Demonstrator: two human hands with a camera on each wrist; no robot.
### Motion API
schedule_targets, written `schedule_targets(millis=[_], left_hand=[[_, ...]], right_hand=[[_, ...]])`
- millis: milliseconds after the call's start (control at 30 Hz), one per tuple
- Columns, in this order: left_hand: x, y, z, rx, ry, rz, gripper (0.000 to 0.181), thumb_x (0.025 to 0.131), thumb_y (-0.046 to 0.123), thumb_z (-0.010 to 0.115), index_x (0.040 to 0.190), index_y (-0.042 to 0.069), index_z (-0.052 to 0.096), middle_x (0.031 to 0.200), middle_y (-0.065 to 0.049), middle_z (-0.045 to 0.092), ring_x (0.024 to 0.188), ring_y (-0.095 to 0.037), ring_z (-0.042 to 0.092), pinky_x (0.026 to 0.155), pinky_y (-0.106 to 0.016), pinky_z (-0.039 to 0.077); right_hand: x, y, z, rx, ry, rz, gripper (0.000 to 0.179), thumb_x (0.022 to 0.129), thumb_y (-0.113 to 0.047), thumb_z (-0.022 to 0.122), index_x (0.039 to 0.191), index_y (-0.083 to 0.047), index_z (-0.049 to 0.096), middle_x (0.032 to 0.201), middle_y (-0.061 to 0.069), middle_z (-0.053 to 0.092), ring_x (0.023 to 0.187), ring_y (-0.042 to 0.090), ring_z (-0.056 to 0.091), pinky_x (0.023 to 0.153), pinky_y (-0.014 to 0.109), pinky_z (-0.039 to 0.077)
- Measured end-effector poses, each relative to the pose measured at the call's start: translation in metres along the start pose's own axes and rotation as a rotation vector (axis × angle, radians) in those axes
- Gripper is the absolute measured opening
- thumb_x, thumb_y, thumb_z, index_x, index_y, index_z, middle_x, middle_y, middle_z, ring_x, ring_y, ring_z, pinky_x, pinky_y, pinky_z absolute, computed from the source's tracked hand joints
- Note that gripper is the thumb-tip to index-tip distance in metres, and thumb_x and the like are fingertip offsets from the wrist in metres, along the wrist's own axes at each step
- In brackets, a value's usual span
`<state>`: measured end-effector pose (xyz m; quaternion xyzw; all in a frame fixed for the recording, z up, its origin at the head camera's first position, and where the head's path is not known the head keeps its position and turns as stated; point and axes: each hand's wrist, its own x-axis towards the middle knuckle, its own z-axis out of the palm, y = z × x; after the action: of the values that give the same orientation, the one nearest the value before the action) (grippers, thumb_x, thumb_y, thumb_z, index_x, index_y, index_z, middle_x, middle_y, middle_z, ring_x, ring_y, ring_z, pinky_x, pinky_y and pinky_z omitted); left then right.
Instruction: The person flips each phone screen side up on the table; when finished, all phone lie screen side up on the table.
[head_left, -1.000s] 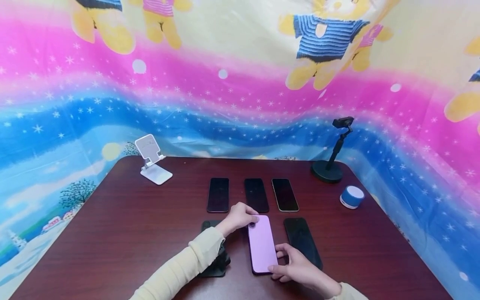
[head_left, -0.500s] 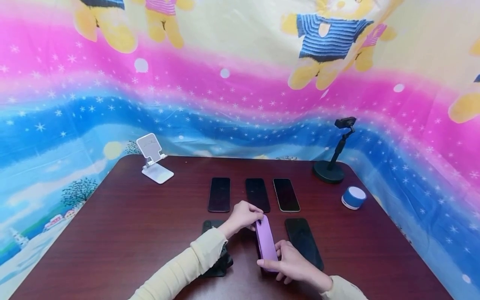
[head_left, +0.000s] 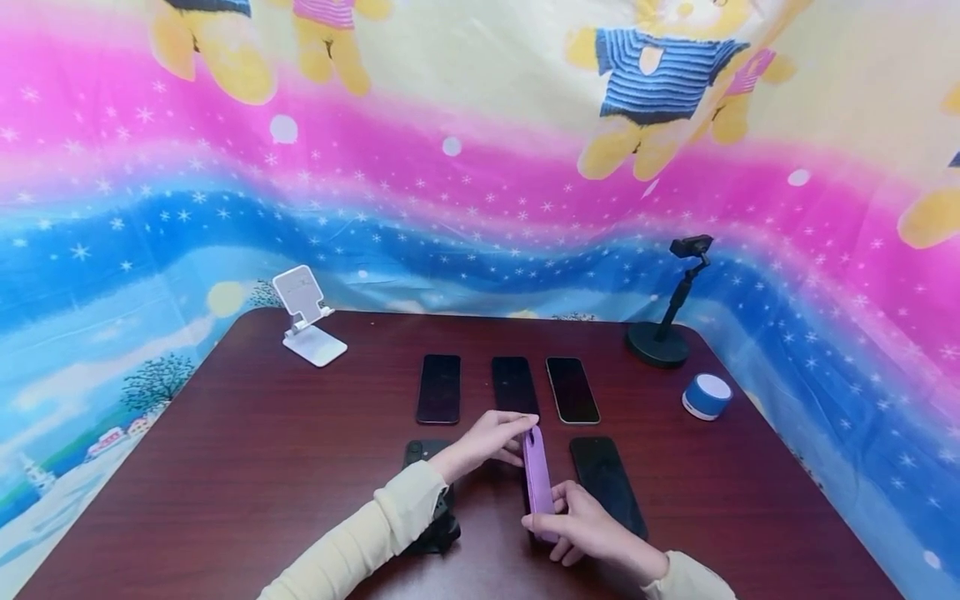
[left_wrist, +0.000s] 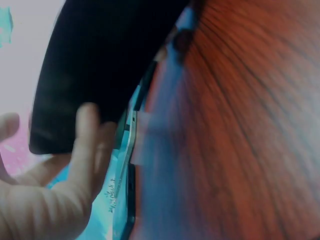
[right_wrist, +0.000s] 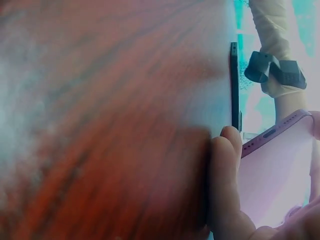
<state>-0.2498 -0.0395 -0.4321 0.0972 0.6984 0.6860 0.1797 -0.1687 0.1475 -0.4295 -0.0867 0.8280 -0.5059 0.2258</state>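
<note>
A lilac phone (head_left: 538,482) stands tipped up on its long side between both hands. My left hand (head_left: 487,442) pinches its far end, near the camera corner. My right hand (head_left: 588,527) holds the near end, thumb on one side and fingers on the other. In the left wrist view the phone's dark screen (left_wrist: 100,60) faces the camera, with the left fingers against it. From the right wrist, the lilac back (right_wrist: 280,175) and the port end show. A dark phone (head_left: 609,485) lies just right of the right hand.
Three dark phones, left (head_left: 438,389), middle (head_left: 514,385) and right (head_left: 573,390), lie behind the hands. Another black phone (head_left: 415,452) is partly under the left forearm. A white stand (head_left: 315,345), a black stand (head_left: 657,345) and a blue speaker (head_left: 707,397) sit farther out.
The lilac phone has turned from back-up to standing on its side, shifting slightly right. Both hands keep hold of it; the left has moved right with its far end.
</note>
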Motion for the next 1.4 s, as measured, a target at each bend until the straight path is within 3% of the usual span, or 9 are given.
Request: schedule_targets(millis=[167, 300, 433, 633, 833, 967, 1133, 1400], left_hand=[[-0.003, -0.006, -0.006, -0.013, -0.171, 0.006, 0.052, 0.103, 0.035, 0.041, 0.147, 0.008, 0.037, 0.142, -0.022, 0.046, 0.109, -0.035, 0.063, 0.091, -0.046, 0.053], [-0.005, -0.007, -0.01, -0.05, -0.23, 0.018, 0.051, 0.103, 0.036, 0.039, 0.149, 0.016, 0.035, 0.151, -0.02, 0.034, 0.111, -0.038, 0.061, 0.094, -0.049, 0.05], [-0.006, -0.005, -0.009, -0.076, -0.245, 0.041, 0.051, 0.102, 0.036, 0.041, 0.15, 0.018, 0.034, 0.152, -0.022, 0.031, 0.108, -0.036, 0.063, 0.092, -0.049, 0.051], [-0.008, -0.003, -0.006, -0.077, -0.243, 0.068, 0.051, 0.102, 0.034, 0.042, 0.15, 0.019, 0.033, 0.141, -0.029, 0.042, 0.104, -0.033, 0.065, 0.092, -0.047, 0.052], [-0.01, 0.001, -0.005, -0.054, -0.219, 0.087, 0.051, 0.102, 0.036, 0.044, 0.15, 0.022, 0.034, 0.137, -0.03, 0.046, 0.094, -0.029, 0.068, 0.089, -0.047, 0.054], [-0.012, 0.002, -0.003, -0.027, -0.203, 0.094, 0.05, 0.102, 0.034, 0.044, 0.149, 0.022, 0.036, 0.138, -0.03, 0.044, 0.086, -0.025, 0.068, 0.085, -0.047, 0.055], [-0.011, 0.002, -0.002, -0.016, -0.188, 0.09, 0.049, 0.102, 0.033, 0.045, 0.149, 0.02, 0.037, 0.134, -0.029, 0.045, 0.084, -0.024, 0.067, 0.082, -0.046, 0.056], [-0.015, 0.005, 0.003, 0.017, -0.148, 0.104, 0.05, 0.1, 0.037, 0.048, 0.147, 0.021, 0.04, 0.121, -0.02, 0.056, 0.095, -0.037, 0.068, 0.079, -0.048, 0.057]], right_hand=[[-0.001, 0.001, -0.002, 0.043, -0.038, -0.007, 0.058, 0.083, -0.03, 0.07, 0.114, 0.008, 0.037, 0.106, 0.015, 0.048, 0.059, 0.022, 0.067, 0.048, 0.035, 0.055], [0.0, 0.003, -0.005, 0.065, -0.077, -0.027, 0.061, 0.084, -0.029, 0.069, 0.118, 0.008, 0.035, 0.109, 0.017, 0.047, 0.063, 0.024, 0.068, 0.049, 0.034, 0.055], [0.001, 0.005, -0.006, 0.098, -0.121, -0.061, 0.059, 0.085, -0.026, 0.069, 0.119, 0.007, 0.035, 0.11, 0.017, 0.045, 0.066, 0.025, 0.068, 0.049, 0.032, 0.054], [0.003, 0.008, -0.009, 0.11, -0.166, -0.099, 0.056, 0.086, -0.023, 0.068, 0.121, 0.007, 0.035, 0.111, 0.015, 0.047, 0.068, 0.025, 0.069, 0.048, 0.031, 0.053], [0.005, 0.005, -0.015, 0.02, -0.177, -0.194, 0.058, 0.089, -0.021, 0.067, 0.128, 0.009, 0.035, 0.111, 0.014, 0.05, 0.068, 0.019, 0.065, 0.046, 0.029, 0.051], [0.008, 0.001, -0.021, -0.059, -0.14, -0.254, 0.058, 0.088, -0.021, 0.068, 0.128, 0.008, 0.036, 0.112, 0.016, 0.05, 0.065, 0.015, 0.064, 0.046, 0.027, 0.048], [0.014, -0.007, -0.026, -0.076, -0.069, -0.291, 0.056, 0.089, -0.022, 0.067, 0.129, 0.006, 0.04, 0.113, 0.017, 0.053, 0.069, 0.014, 0.064, 0.049, 0.028, 0.05], [0.024, -0.018, -0.028, -0.042, 0.185, -0.342, 0.035, 0.089, -0.02, 0.066, 0.117, 0.0, 0.058, 0.095, 0.015, 0.064, 0.071, 0.023, 0.068, 0.05, 0.029, 0.052]])
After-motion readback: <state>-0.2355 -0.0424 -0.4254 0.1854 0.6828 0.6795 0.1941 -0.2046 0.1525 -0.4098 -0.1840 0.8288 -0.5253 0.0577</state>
